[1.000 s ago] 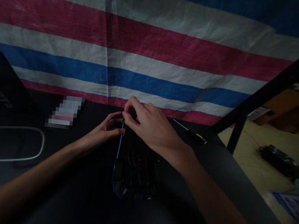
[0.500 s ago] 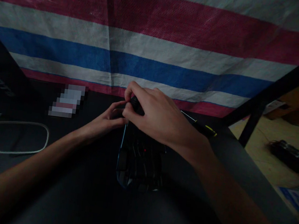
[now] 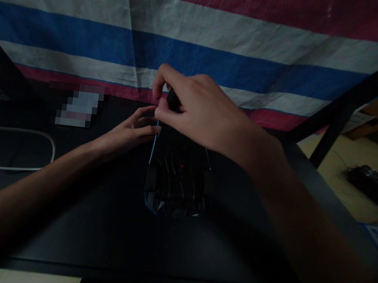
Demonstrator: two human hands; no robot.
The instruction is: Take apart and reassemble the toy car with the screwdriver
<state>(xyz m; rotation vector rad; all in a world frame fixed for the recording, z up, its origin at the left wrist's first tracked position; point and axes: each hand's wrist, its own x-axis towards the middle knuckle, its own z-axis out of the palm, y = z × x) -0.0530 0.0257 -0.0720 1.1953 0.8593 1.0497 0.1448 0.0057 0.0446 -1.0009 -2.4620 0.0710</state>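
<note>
A dark toy car (image 3: 177, 181) lies on the black table with what looks like its underside up, a small red spot near its middle and wheels at its near end. Over the car's far end, my right hand (image 3: 207, 107) is closed round the black handle of a screwdriver (image 3: 172, 99), whose tip is hidden. My left hand (image 3: 131, 130) grips the car's far left edge with its fingertips; the fingers are slightly bent. Dim light hides most detail of the car.
A striped red, white and blue sheet (image 3: 185, 58) hangs behind the table (image 3: 94, 235). At left lie a white cable (image 3: 18, 130) and a blurred pale item (image 3: 79, 107). A black frame bar (image 3: 330, 131) stands at right, with a dark object (image 3: 372, 182) on the floor beyond.
The view has tilted down, so the table's front edge now shows and everything sits higher. Both hands keep their places at the car, and the right still holds the handle.
</note>
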